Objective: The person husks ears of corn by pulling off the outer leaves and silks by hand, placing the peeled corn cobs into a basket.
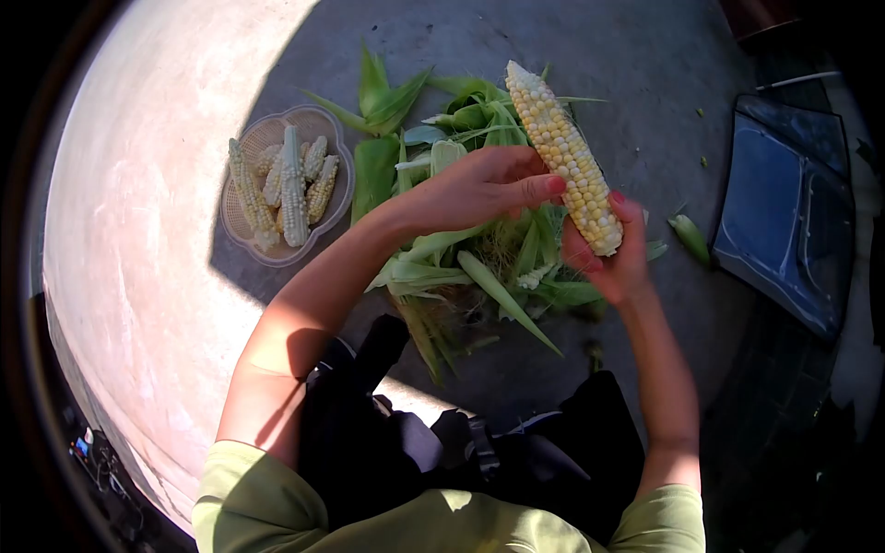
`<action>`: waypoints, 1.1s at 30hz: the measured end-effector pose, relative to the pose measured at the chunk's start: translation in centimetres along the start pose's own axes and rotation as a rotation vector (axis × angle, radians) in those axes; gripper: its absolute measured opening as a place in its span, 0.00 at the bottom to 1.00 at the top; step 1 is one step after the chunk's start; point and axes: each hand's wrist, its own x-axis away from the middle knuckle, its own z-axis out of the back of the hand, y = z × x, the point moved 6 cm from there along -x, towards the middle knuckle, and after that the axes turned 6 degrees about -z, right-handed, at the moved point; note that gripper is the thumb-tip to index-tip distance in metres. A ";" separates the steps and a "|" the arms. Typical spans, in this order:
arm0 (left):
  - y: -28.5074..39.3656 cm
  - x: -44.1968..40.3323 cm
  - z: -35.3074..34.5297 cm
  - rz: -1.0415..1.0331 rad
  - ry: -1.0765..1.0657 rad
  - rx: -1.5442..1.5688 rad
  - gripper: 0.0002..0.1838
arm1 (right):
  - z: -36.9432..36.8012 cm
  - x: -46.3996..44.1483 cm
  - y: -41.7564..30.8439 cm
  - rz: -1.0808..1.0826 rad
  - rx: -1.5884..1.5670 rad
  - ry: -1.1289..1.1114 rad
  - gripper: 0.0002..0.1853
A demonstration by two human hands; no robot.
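A bare ear of corn point(564, 152) with yellow and white kernels is held up tilted, its pale tip toward the upper left. My right hand point(616, 249) grips its lower end between thumb and fingers. My left hand point(498, 187) is closed against the ear's left side, thumb on the kernels and the other fingers partly hidden behind it. Beneath both hands spreads a pile of green husks point(498, 290) with pale silk. Left of the pile stands a scalloped plastic basket point(346, 184) holding several husked ears point(293, 189).
The concrete floor point(645, 55) is sunlit at left, shaded elsewhere. A small green husk-covered ear point(689, 240) lies at right, beside a dark blue panel-like object point(770, 203). My knees point(590, 433) are below the pile. Dark clutter sits at the lower left edge.
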 end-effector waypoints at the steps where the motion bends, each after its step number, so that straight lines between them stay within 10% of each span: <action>1: 0.2 -0.2 -0.7 -0.012 -0.034 0.209 0.19 | -0.4 -0.1 0.1 -0.004 -0.030 -0.076 0.28; 6: -4.6 0.0 5.4 -0.136 0.419 0.559 0.15 | -0.1 0.3 -0.1 0.056 0.146 0.002 0.26; 9: -1.0 1.7 5.1 -0.520 0.749 -1.012 0.19 | -0.4 0.3 -0.6 0.205 0.407 0.217 0.23; 11: -2.1 1.5 3.7 0.058 0.535 -0.159 0.21 | -0.4 0.3 -0.9 0.282 0.409 0.281 0.24; 23: 0.0 0.3 1.4 -0.242 0.656 -0.141 0.18 | -0.5 0.6 0.2 0.457 0.597 0.389 0.24; 26: -4.0 0.7 7.1 -0.052 0.839 -0.471 0.13 | -0.2 1.1 0.5 0.452 0.577 0.386 0.25; 29: -1.8 2.5 6.9 -0.434 1.087 -1.090 0.14 | -0.3 1.0 0.2 0.475 0.648 0.392 0.24; 31: -2.6 1.5 6.0 0.029 0.574 -0.385 0.17 | -0.7 0.9 -0.2 0.401 0.582 0.361 0.24; 33: -1.2 0.8 5.6 0.155 0.358 -0.531 0.19 | -0.7 0.6 0.0 0.327 0.515 0.332 0.24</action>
